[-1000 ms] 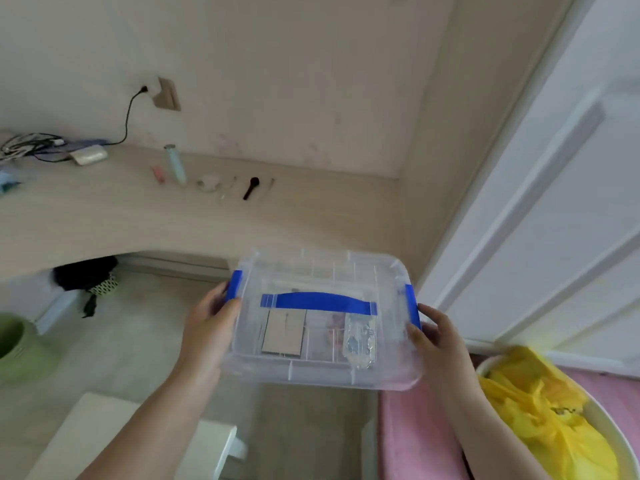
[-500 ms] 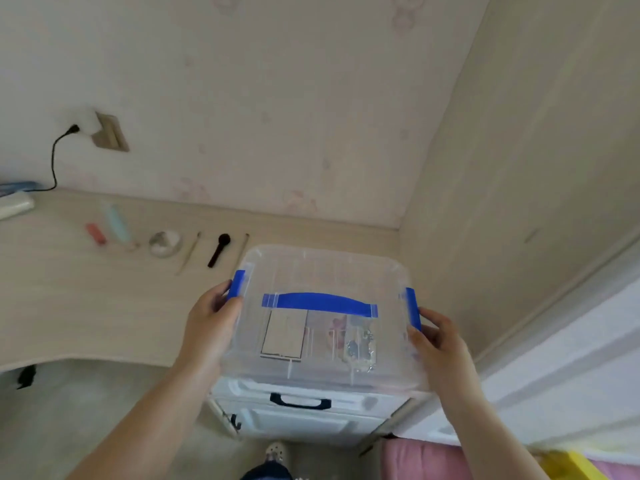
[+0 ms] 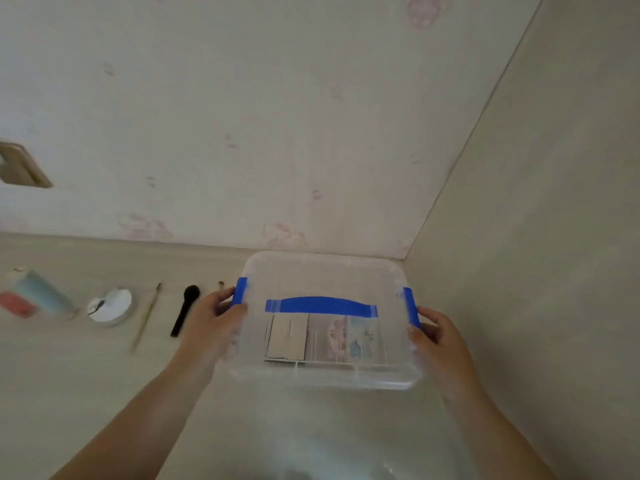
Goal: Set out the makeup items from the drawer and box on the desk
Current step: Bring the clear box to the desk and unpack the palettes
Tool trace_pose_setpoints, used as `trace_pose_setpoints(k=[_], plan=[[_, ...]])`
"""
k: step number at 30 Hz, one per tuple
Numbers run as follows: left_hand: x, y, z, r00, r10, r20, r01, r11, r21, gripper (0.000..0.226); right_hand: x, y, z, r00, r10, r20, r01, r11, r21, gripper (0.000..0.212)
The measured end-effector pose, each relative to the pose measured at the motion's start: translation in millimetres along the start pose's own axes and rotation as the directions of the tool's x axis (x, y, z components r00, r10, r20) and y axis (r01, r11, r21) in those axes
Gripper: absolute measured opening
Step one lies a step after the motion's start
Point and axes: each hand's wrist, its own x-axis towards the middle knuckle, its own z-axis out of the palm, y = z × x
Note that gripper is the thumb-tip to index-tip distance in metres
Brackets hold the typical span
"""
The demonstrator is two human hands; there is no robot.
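Observation:
A clear plastic box (image 3: pixel 325 275) with a blue handle and blue side clips is over the desk's right corner, its lid on. My left hand (image 3: pixel 211 323) grips its left side and my right hand (image 3: pixel 434 337) grips its right side. Flat packets show through the lid. On the desk (image 3: pixel 86 386) to the left lie a black brush (image 3: pixel 185 310), a thin wooden brush (image 3: pixel 147 315), a round white compact (image 3: pixel 110 306), a pale blue tube (image 3: pixel 43 292) and a pink item (image 3: pixel 17 304). Another brush tip (image 3: pixel 220 284) peeks out behind my left hand.
The wallpapered wall (image 3: pixel 242 133) rises behind the desk, with a socket plate (image 3: pixel 20 164) at the left. A beige side panel (image 3: pixel 554 237) closes off the desk on the right, close to the box.
I have carried the box forward from beside the desk to over its right corner. The view has moved closer to the desk and wall; both hands keep their grip.

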Motion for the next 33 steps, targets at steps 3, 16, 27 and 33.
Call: trace_pose_setpoints(k=[3,16,27,33], plan=[[10,-1,4,0.998,-0.029,-0.047,0.029,1.0,0.008,0.029,15,-4,0,1.0,0.017,0.021,-0.017,1.0,-0.015,0.033],[33,-1,12,0.979,0.058,-0.195,0.003,0.954,0.299,0.026,27,-6,3,1.0,0.009,-0.02,-0.012,0.983,-0.186,0.025],[32,13,1,0.981,0.166,-0.098,-0.064,0.757,0.65,0.035,24,-15,3,0.988,-0.148,0.046,0.149,0.825,-0.545,0.025],[36,12,-2,0.978,0.201,-0.054,-0.094,0.66,0.745,0.03,26,-12,3,0.989,-0.151,0.003,0.126,0.817,-0.562,0.028]])
